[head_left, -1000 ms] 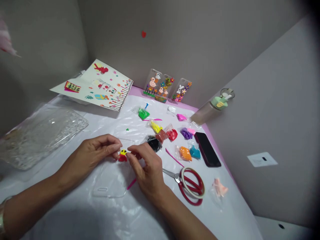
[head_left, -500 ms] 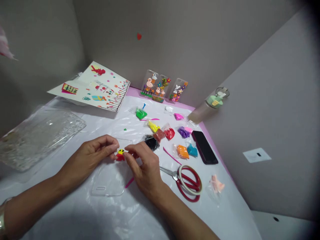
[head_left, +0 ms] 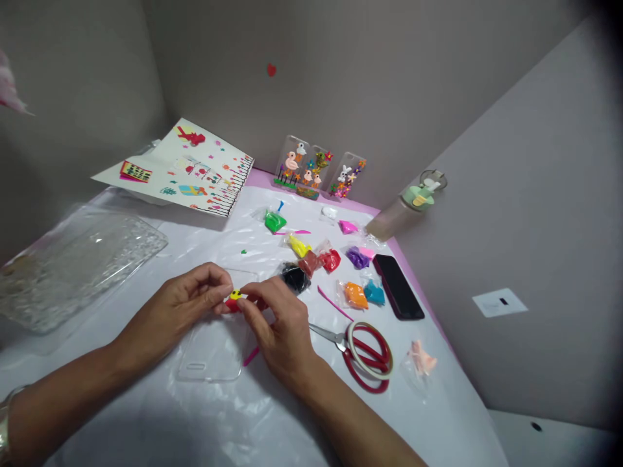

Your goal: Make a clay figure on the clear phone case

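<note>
A small clay figure [head_left: 234,304], red with a yellow face and dark eyes, is between my two hands, over the upper part of a clear phone case [head_left: 214,353]. Whether it rests on the case or is lifted off it I cannot tell. My left hand [head_left: 197,292] has thumb and forefinger pinched at the figure's left side. From the right, my right hand [head_left: 280,321] closes thumb and fingers at its other edge. A pink modelling tool [head_left: 252,355] lies partly under my right hand. Just beyond that hand sits a bag of black clay [head_left: 295,277].
Red-handled scissors [head_left: 367,357] with a roll of tape [head_left: 353,347] lie to the right, near a phone [head_left: 399,287]. Several bagged clays, such as orange [head_left: 356,295], spread behind. Decorated cases [head_left: 292,162], a bottle [head_left: 403,207] and a drawing book [head_left: 209,168] stand farther back.
My right thumb and fingers have shifted slightly left and down against the clay figure. My left hand stays nearly still, and the other things have not moved.
</note>
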A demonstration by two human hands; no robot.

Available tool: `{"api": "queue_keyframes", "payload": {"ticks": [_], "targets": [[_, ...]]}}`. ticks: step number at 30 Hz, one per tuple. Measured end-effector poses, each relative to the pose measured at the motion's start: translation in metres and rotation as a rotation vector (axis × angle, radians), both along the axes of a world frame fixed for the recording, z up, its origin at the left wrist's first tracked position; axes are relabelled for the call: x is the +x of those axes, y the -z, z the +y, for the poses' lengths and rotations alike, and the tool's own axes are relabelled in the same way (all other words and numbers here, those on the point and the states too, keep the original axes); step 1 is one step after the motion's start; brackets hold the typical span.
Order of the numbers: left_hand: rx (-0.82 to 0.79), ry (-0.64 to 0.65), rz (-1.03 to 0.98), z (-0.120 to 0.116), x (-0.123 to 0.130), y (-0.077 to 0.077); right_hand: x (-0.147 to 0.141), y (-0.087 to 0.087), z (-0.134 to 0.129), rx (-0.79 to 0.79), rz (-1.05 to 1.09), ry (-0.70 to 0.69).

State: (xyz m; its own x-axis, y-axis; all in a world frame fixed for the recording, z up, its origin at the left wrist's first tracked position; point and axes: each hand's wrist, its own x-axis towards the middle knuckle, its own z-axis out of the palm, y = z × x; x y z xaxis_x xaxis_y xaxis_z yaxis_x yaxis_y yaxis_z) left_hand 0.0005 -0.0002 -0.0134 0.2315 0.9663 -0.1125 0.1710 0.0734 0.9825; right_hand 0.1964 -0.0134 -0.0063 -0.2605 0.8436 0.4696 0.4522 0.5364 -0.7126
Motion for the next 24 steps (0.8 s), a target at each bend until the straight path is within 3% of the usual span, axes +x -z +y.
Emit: {"api": "queue_keyframes", "payload": {"ticks": [13,24], "targets": [[-0.022,0.011,0.075,0.0017,0.0001,0.0047,-0.0002,0.0037,-0.0006,-0.005,0.001,-0.045],[0.029,0.009,0.124,-0.0017,0.0016,-0.0009,-0.0027,0.0039,-0.0015,-0.046,0.008,-0.084]]}}
